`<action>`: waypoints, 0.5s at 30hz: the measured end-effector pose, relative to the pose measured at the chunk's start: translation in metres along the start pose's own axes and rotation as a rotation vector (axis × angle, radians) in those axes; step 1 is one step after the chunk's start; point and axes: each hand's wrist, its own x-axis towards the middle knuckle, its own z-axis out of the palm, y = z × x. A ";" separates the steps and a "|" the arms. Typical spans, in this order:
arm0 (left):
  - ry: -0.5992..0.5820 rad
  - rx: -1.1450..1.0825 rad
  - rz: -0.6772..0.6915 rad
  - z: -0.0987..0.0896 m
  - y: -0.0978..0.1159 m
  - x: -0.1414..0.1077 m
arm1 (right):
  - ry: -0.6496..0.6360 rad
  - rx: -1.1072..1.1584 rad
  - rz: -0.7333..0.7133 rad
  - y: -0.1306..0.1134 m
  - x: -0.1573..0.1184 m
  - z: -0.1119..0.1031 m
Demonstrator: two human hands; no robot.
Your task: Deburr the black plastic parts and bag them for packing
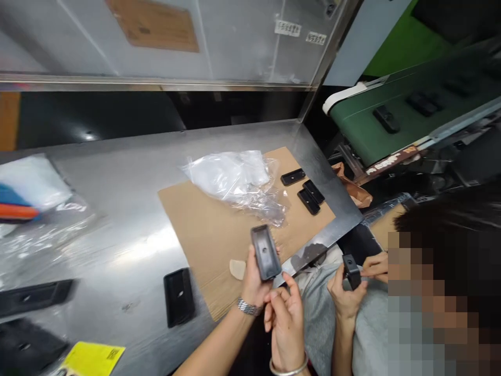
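My left hand [255, 284], with a metal-band watch on the wrist, grips a black rectangular tray-like part [266, 251], its hollow side facing up and a small hole in its middle. Just below that part's lower end is my right hand [286, 313], wearing a bangle, its fingers curled and pinched close to the left palm; what they hold is too small to make out. Under the left hand lies a brown cardboard sheet [195, 230], with a pale rounded piece [237, 269] beside the fingers. Another black part [179, 297] rests on the metal table to the left.
Clear plastic bags [235, 177] and several black parts [293, 177] lie on the cardboard. More black parts, plastic and a yellow label [93, 359] are at left. Close on my right, a person's hands [346, 295] hold a black part. A green conveyor [364, 130] carries parts.
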 end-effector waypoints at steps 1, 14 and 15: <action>0.012 0.025 0.035 -0.004 0.003 0.002 | 0.007 -0.023 -0.006 0.006 0.000 -0.005; -0.036 0.550 0.118 -0.033 -0.002 0.030 | 0.045 -0.334 -0.164 0.055 -0.002 -0.038; -0.044 0.575 0.100 -0.031 -0.006 0.035 | 0.076 -0.348 -0.193 0.057 -0.002 -0.038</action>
